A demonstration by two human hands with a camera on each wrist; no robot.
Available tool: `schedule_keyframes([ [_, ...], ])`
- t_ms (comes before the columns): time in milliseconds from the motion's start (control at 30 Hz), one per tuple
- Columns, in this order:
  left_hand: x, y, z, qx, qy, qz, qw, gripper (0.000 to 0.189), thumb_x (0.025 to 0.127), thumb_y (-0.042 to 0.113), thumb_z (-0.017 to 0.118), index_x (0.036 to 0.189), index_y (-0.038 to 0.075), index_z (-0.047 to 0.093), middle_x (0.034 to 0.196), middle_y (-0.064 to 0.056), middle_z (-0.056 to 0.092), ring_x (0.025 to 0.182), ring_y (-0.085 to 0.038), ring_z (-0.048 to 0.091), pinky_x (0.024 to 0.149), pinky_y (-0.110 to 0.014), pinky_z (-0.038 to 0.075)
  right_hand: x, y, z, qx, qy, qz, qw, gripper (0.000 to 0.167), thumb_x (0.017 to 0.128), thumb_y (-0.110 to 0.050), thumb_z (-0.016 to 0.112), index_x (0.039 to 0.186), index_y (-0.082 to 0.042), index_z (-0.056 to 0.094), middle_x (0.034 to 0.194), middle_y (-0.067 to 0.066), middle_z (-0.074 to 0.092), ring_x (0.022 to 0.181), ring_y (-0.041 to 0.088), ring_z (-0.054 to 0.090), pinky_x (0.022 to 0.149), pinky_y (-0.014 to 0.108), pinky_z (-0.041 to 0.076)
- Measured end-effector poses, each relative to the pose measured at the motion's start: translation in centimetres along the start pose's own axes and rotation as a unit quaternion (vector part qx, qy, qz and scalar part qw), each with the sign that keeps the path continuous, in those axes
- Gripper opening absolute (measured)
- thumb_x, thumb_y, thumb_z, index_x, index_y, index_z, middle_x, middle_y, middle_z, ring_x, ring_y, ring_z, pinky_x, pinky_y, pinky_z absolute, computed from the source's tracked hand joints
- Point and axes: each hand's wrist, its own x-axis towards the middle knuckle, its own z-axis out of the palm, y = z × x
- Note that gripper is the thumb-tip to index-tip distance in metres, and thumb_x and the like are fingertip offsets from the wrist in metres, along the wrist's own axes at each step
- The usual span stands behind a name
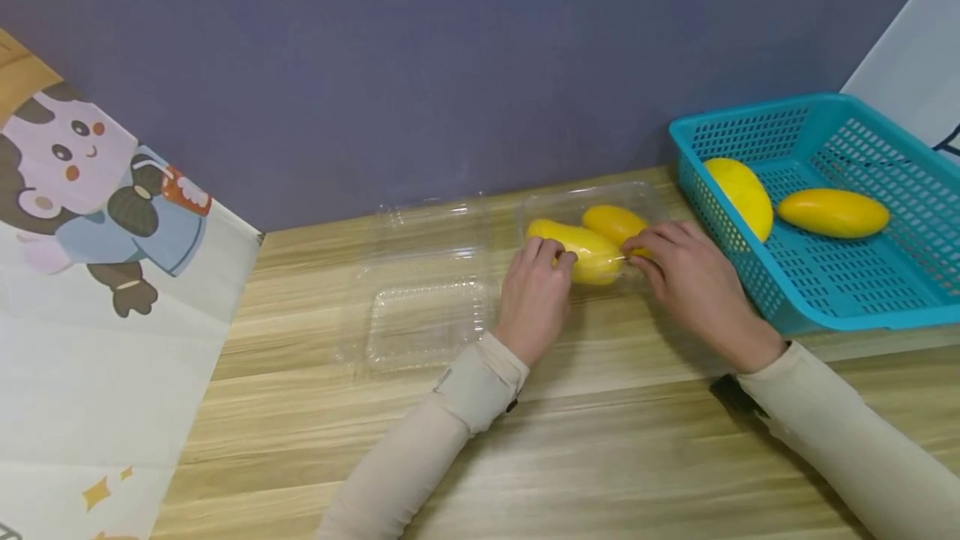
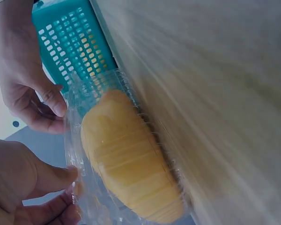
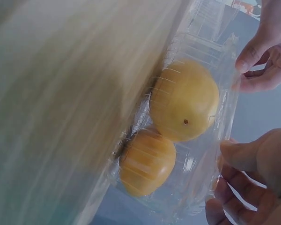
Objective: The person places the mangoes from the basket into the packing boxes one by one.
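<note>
A clear plastic clamshell container (image 1: 528,208) holds two yellow fruits that look like mangoes: a larger one (image 1: 558,233) in front and a smaller one (image 1: 611,222) behind. My left hand (image 1: 535,294) pinches the container's near edge on the left, with fingertips above the larger fruit. On the right, my right hand (image 1: 693,286) pinches that same edge between thumb and fingers. In the right wrist view, both fruits sit side by side behind the clear wall, the larger fruit (image 3: 185,101) with a dark spot. Whether the lid is fully fastened, I cannot tell.
Another clear clamshell (image 1: 427,323) lies opened flat on the wooden table (image 1: 600,457) to the left. A teal basket (image 1: 795,307) stands at the right with a round yellow fruit (image 1: 742,197) and an elongated yellow fruit (image 1: 834,213). A dark wall (image 1: 420,65) rises behind.
</note>
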Motion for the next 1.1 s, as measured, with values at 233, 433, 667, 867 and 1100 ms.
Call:
schedule_keyframes([
  [233,0.3,-0.5,0.5,-0.041,0.008,-0.013,0.9990,0.023,0.084,0.004,0.072,0.105,0.013,0.075,0.103,-0.002,0.071,0.101,-0.019,0.058,0.084,-0.028,0.052,0.3,0.2,0.1,0.005,-0.001,0.014,0.9999,0.019,0.085,-0.008,0.077,0.103,-0.006,0.072,0.105,0.013,0.070,0.101,0.032,0.056,0.091,0.047,0.049],
  [433,0.5,-0.5,0.6,-0.040,0.003,-0.016,0.9991,0.028,0.077,0.007,0.078,0.105,0.013,0.075,0.104,-0.002,0.070,0.100,-0.019,0.058,0.085,-0.027,0.051,0.5,0.2,0.2,0.009,0.002,0.019,0.9998,0.018,0.086,-0.007,0.076,0.103,-0.005,0.071,0.105,0.014,0.070,0.102,0.032,0.056,0.092,0.047,0.048],
  [667,0.8,-0.4,0.8,-0.040,-0.018,-0.033,0.9985,0.038,0.066,0.010,0.081,0.103,0.014,0.074,0.104,-0.001,0.069,0.098,-0.019,0.055,0.086,-0.026,0.048,0.8,0.2,0.4,0.007,0.004,0.020,0.9998,0.016,0.086,-0.007,0.075,0.101,-0.005,0.071,0.105,0.014,0.070,0.102,0.032,0.055,0.092,0.047,0.047],
  [867,1.0,-0.2,0.9,-0.042,-0.008,-0.045,0.9981,0.036,0.066,0.007,0.079,0.102,0.013,0.074,0.103,-0.001,0.070,0.098,-0.019,0.055,0.085,-0.026,0.048,0.9,0.3,0.5,0.008,0.015,0.017,0.9997,0.015,0.086,-0.005,0.074,0.101,-0.005,0.071,0.105,0.014,0.070,0.102,0.033,0.055,0.092,0.046,0.047],
  [1100,1.4,0.0,1.3,-0.039,-0.005,-0.058,0.9976,0.037,0.068,0.006,0.078,0.104,0.013,0.075,0.105,-0.001,0.070,0.100,-0.019,0.056,0.087,-0.026,0.049,1.3,0.4,0.8,0.004,0.025,0.023,0.9994,0.015,0.086,-0.004,0.073,0.101,-0.004,0.071,0.105,0.015,0.070,0.101,0.035,0.056,0.091,0.047,0.047],
])
